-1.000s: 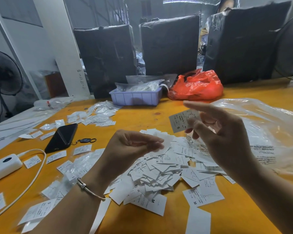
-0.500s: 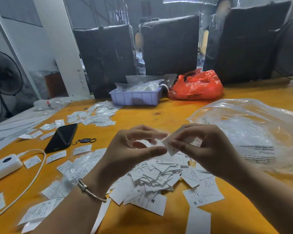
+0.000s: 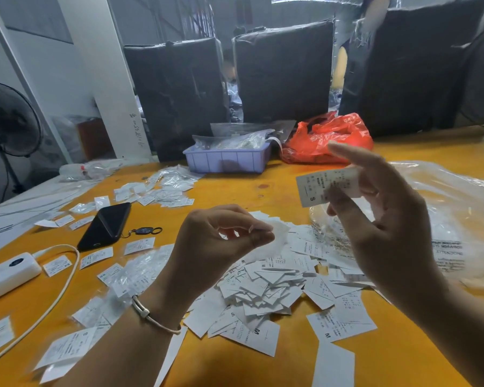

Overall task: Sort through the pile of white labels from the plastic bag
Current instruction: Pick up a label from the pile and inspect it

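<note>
Over the yellow table (image 3: 235, 188), right hand (image 3: 386, 227) fingers (image 3: 347, 155) pinch 1 label (image 3: 319, 188); left hand (image 3: 221, 241) fingers curled together.

Your left hand (image 3: 224, 241) hides part of the label pile (image 3: 268, 286); whatever its fingertips pinch is blurred white. Fine print on the raised label (image 3: 316, 187) is unreadable. Plastic bag (image 3: 444, 219) is cut off at the right edge.

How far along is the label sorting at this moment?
Early to midway, at a guess. Done: some labels lie spread near the phone. In hand: the right hand holds up a label marked S; the left hand pinches something white and blurred. Left: a big unsorted pile beside the clear bag.
</note>
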The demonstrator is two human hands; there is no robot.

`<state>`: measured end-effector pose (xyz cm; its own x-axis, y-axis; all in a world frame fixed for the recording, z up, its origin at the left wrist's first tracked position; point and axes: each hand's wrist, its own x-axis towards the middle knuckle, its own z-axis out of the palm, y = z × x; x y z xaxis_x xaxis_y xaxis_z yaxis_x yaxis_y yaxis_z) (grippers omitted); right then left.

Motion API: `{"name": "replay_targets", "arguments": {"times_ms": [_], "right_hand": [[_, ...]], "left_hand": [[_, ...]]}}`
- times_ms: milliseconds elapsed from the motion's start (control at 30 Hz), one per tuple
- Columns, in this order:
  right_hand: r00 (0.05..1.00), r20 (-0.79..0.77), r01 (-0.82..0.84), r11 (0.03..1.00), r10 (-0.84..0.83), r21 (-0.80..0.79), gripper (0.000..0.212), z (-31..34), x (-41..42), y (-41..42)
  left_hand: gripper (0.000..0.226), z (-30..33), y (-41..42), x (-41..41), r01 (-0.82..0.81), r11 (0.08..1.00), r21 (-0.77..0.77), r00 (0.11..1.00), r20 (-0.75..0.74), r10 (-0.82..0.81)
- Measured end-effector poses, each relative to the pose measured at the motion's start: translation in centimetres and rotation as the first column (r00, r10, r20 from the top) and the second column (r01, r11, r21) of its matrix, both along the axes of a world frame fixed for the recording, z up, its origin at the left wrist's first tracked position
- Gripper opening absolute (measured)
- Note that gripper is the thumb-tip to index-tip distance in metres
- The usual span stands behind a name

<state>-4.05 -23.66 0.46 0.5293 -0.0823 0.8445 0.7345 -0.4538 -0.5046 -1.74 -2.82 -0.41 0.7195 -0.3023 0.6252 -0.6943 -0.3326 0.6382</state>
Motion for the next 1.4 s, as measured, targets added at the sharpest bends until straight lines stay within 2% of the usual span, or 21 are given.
{"name": "replay_targets", "arguments": {"times_ms": [100, 167, 433, 800, 1067, 1200, 1400], "right_hand": [[0.984, 0.177, 0.033, 0.994, -0.014, -0.104, 0.038, 0.1, -0.6, 0.2], [0.976, 0.219, 0.040, 0.987, -0.005, -0.153, 0.037, -0.1, -0.8, 0.5], [0.969, 0.247, 0.086, 0.969, -0.026, -0.233, 0.042, -0.6, -0.7, 0.8], [0.960, 0.270, 0.162, 0.938, -0.077, -0.307, 0.027, -1.0, -0.1, 0.8], [0.984, 0.178, 0.056, 0.940, 0.005, -0.336, 0.015, -0.8, 0.0, 0.5], [0.988, 0.150, 0.028, 0.915, 0.035, -0.402, 0.007, -0.3, 0.2, 0.1], [0.995, -0.048, -0.098, 0.904, 0.086, -0.417, 0.006, -0.6, 0.5, 0.1]], "left_hand": [[0.015, -0.1, 0.0, 0.1, -0.006, 1.000, 0.009, 1.000, 0.019, 0.005], [0.016, -0.1, 0.0, 0.1, -0.008, 1.000, 0.006, 1.000, 0.021, 0.008], [0.018, -0.1, 0.0, 0.0, -0.021, 1.000, 0.007, 1.000, 0.011, 0.021], [0.019, 0.0, 0.0, 0.0, 0.005, 1.000, 0.013, 1.000, -0.005, -0.005], [0.020, -0.1, 0.0, 0.0, 0.038, 0.998, 0.046, 0.997, -0.073, -0.035], [0.025, -0.1, 0.0, 0.0, 0.052, 0.997, 0.065, 0.994, -0.098, -0.045], [0.025, -0.1, -0.3, -0.1, 0.067, 0.995, 0.072, 0.986, -0.155, -0.055]]}}
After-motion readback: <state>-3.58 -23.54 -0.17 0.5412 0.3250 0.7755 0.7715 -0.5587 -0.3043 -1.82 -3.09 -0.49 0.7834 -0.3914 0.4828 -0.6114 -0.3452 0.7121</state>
